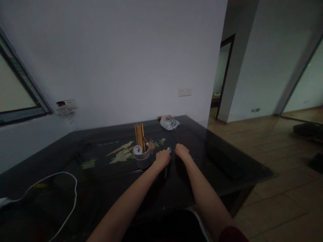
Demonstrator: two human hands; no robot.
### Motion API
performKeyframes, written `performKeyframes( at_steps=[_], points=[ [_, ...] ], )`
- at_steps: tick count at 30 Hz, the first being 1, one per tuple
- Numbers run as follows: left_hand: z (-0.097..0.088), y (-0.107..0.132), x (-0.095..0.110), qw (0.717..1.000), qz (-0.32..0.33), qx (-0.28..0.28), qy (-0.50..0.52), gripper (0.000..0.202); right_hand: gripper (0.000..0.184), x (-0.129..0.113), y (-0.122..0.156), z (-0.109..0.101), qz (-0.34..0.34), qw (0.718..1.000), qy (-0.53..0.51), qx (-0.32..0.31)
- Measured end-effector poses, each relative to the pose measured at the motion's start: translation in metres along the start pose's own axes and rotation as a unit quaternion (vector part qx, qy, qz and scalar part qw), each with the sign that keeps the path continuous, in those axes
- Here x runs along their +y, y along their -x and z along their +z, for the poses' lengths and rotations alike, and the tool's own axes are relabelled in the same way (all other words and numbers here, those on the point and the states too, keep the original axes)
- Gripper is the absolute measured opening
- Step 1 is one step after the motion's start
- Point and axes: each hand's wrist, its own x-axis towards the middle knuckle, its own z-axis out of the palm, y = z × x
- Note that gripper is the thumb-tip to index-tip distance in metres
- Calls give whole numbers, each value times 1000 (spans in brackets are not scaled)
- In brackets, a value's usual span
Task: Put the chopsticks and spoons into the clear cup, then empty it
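My left hand [163, 157] is closed around a metal spoon [169, 149]. The spoon's bowl shows past the far side of my fingers, and its thin handle sticks out below the hand. A short gap to the right, my right hand [181, 150] is curled into a fist, and whatever it holds is hidden. Just left of my left hand stands a round holder [143, 160] with several wooden chopsticks [139, 136], a white item with blue marks [137, 150] and a dark looped handle [145, 139] in it.
The dark glossy table [113, 181] has a printed flower pattern. A crumpled clear plastic bag [169, 123] lies at its back edge by the wall. A white cable [76, 188] curves over the left side. Wall sockets [185, 92] are behind the table.
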Motion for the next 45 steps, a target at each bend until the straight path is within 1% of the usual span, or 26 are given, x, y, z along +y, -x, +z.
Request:
performKeyframes(
  at_steps=[3,7,10,12,14,15,17,19,22,24,25,26,27,30,32,37,45],
  points=[
    [-7,8,-2,1000,7,11,-1,32,32,0,0,0,-1,1000,-3,-1],
    [-26,25,-2,998,29,50,-5,31,32,0,-1,0,3,1000,-5,-5],
    [-45,44,-3,993,77,85,3,30,32,1,-2,-1,5,1000,-4,-6],
    [-59,58,-9,987,113,114,26,27,30,0,-2,0,-4,1000,-11,6],
    [-74,69,-22,974,127,172,72,24,27,-4,-2,0,-29,998,-34,36],
    [-82,73,-32,966,125,201,106,23,25,-7,-2,2,-49,996,-52,56],
    [-95,75,-56,941,104,258,190,24,21,-16,0,6,-100,986,-99,90],
    [-105,72,-84,905,75,293,298,28,19,-27,3,12,-163,967,-163,104],
    [-111,61,-120,826,34,338,450,28,24,-45,11,25,-256,920,-283,87],
    [-111,55,-134,774,24,369,514,29,29,-55,18,32,-290,883,-362,73],
    [-109,52,-138,755,22,384,531,29,30,-59,21,36,-301,866,-394,62],
    [-108,50,-141,741,19,398,540,30,31,-62,24,39,-306,852,-421,52],
    [-106,49,-143,735,14,412,539,29,31,-65,27,42,-310,840,-443,42],
    [-99,46,-144,740,-3,443,506,29,34,-71,31,50,-316,818,-481,16],
    [-96,44,-143,748,-12,451,486,29,42,-73,32,56,-328,810,-486,6],
    [-89,41,-138,780,-5,427,457,29,68,-78,36,67,-359,807,-469,-12],
    [-77,38,-132,838,-8,409,362,27,90,-85,41,70,-379,802,-462,-30]
  ],
)
